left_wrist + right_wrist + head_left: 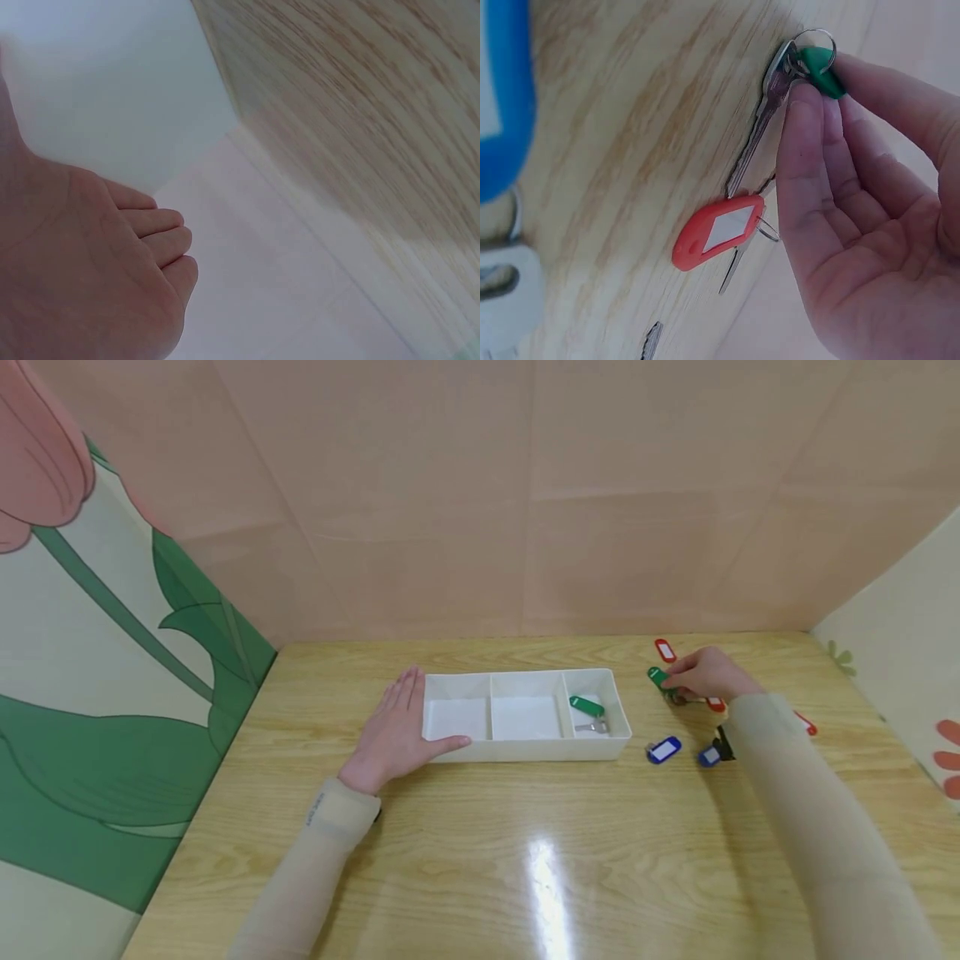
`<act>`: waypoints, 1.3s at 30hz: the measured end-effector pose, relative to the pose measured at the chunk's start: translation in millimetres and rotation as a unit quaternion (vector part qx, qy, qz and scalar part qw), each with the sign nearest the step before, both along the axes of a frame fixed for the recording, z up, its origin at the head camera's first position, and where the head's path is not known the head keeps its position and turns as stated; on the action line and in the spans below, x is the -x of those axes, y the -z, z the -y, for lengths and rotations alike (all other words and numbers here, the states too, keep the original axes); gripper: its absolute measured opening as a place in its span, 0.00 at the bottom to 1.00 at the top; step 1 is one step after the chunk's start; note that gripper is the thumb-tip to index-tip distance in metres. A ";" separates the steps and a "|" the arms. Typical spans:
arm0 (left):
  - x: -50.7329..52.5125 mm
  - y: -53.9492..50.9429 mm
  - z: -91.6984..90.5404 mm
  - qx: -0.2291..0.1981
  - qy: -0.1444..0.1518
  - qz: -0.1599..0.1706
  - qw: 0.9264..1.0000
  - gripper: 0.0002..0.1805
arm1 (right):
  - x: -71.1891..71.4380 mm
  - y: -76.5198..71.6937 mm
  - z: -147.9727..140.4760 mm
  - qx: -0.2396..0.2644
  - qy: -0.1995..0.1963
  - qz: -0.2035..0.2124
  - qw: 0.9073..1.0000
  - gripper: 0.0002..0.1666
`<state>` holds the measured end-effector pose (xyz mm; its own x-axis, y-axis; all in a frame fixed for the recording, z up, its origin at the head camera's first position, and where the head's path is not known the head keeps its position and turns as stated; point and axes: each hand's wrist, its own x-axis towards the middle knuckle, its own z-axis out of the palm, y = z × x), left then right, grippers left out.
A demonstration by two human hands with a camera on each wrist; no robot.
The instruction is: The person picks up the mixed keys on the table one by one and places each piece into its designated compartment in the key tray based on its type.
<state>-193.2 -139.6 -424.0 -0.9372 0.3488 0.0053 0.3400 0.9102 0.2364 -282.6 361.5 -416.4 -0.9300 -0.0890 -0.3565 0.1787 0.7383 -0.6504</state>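
My left hand [393, 727] rests against the left end of a white three-compartment box [525, 750], fingers straight and thumb along the front wall. The left wrist view shows its palm beside the white wall. To the right of the box, my right hand [708, 675] pinches a green key tag [657, 677] between thumb and fingers. In the right wrist view, a metal key [754, 135] hangs from that tag's ring. Another green key tag [587, 706] with a key lies in the box's right compartment; the middle and left compartments hold nothing.
Red key tags lie around the right hand, one behind it [665, 650], one beneath it [716, 704] and one partly behind the sleeve [806, 723]. Nearer the front are two blue key tags, one left [664, 750] and one right [709, 755]. A wall stands behind the table.
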 end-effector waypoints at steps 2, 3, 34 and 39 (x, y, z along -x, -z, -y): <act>-0.2 0.1 0.0 -0.001 0.000 0.000 1.000 0.73 | -0.3 0.4 -0.6 -0.009 -0.001 -0.004 1.000 0.22; -0.3 0.2 0.0 -0.001 0.000 -0.001 1.000 0.72 | -0.8 0.4 -0.7 -0.015 0.001 -0.006 1.000 0.23; -1.2 0.1 0.4 0.003 -0.003 0.006 1.000 0.73 | -40.6 -14.8 17.8 -0.014 0.061 -0.152 0.986 0.33; -1.3 0.0 0.9 0.007 -0.001 0.003 1.000 0.73 | -44.2 -15.9 21.3 -0.004 0.078 -0.155 0.985 0.34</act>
<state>-191.9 -140.5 -424.0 -0.9378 0.3470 -0.0062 0.3368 0.9142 0.2253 -238.5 340.2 -400.5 -0.9965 0.0650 -0.0533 0.0838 0.7225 -0.6863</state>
